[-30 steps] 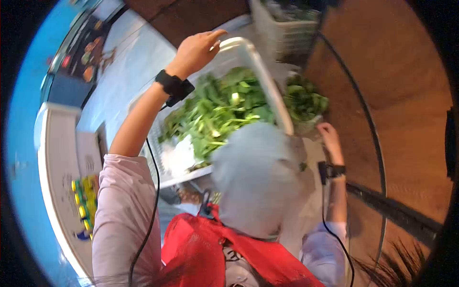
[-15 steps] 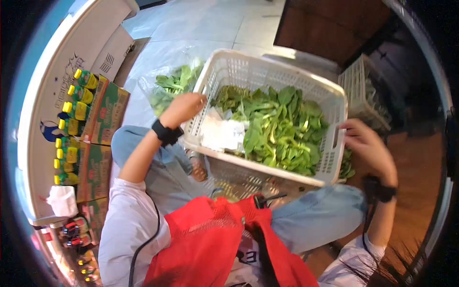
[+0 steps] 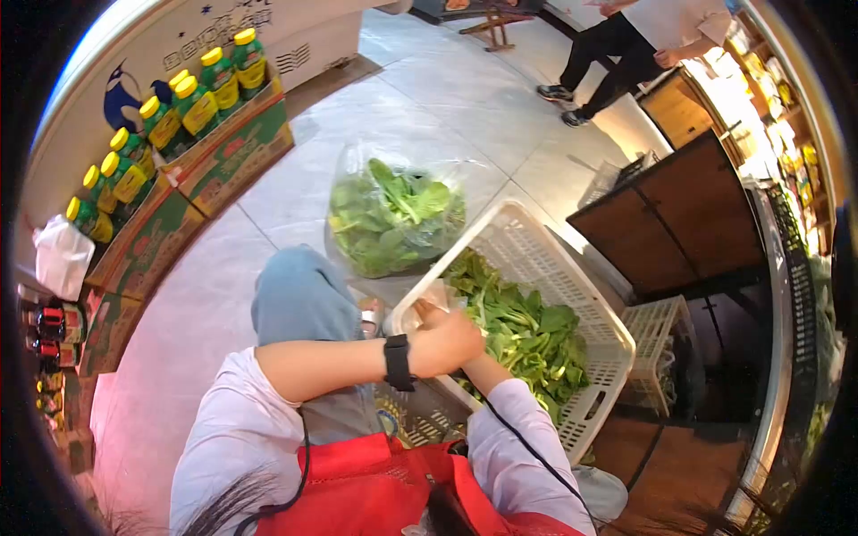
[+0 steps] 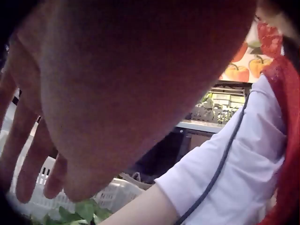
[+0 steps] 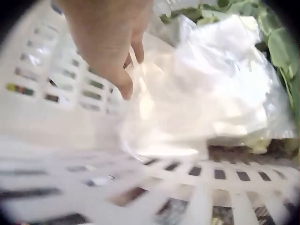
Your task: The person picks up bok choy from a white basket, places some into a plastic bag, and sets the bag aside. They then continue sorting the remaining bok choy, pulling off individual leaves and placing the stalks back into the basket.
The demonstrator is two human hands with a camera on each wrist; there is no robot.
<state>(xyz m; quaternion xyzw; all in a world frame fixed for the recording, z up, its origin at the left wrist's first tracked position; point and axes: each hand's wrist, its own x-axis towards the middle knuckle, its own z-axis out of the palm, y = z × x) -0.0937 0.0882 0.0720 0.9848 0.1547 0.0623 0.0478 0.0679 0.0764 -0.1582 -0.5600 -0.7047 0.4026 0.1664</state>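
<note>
Because the plastic bags point(image 5: 220, 89) at the left end of the crate point(image 3: 539, 255) look light, limp and slippery, the right hand point(image 5: 108, 35) sensibly pinches an edge, the left hand point(image 3: 447, 343) open.

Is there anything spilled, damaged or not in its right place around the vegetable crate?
Nothing looks spilled or damaged. Only the plastic bags seem slightly odd, lying loose at one end of the crate beside the leafy greens.
</note>
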